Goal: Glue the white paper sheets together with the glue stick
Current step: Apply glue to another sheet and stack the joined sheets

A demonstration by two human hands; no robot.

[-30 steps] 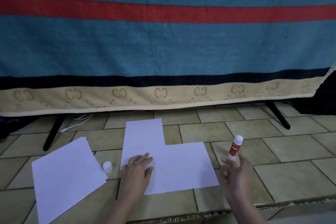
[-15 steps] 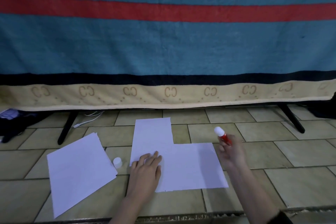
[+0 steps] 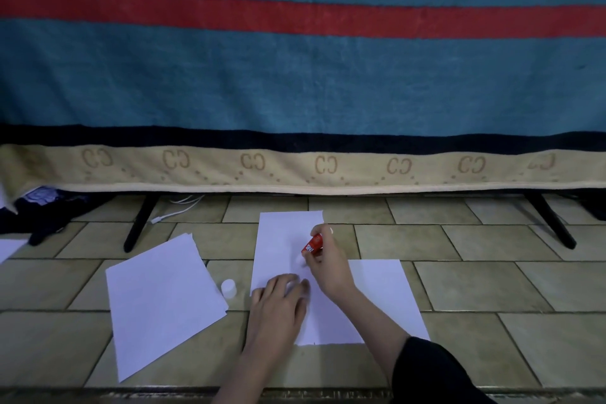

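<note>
A: What is the right hand [image 3: 329, 267] doing?

B: Its grip is closed around the glue stick [image 3: 312, 245]. The stick is tipped down, with the glue end low on the paper. I think it is touching the paper, but that spot is blurry, so I cannot be sure.

A: So which step is this?

B: It looks like the rubbing step, putting glue on. The glue goes on the tall sheet [image 3: 282, 246], just under and to the left of the grip.

A: And the left hand [image 3: 278, 302]?

B: It lies flat and open, just below the grip. It holds nothing. It presses on the paper so it will not slide on the floor [image 3: 492, 289].

A: Is there more paper?

B: Yes. A wide sheet [image 3: 377, 298] lies under the right arm and runs out to the right of the grip. It meets the tall sheet. A loose sheet [image 3: 160, 298] lies well to the left.

A: Where is the cap [image 3: 228, 287]?

B: On the floor, left of the grip, between the loose sheet and the left hand.

A: What comes next?

B: I guess the stick must be rubbed along with a soft push, with the flat hand pressing down. Then the loose sheet needs to go on top.
</note>
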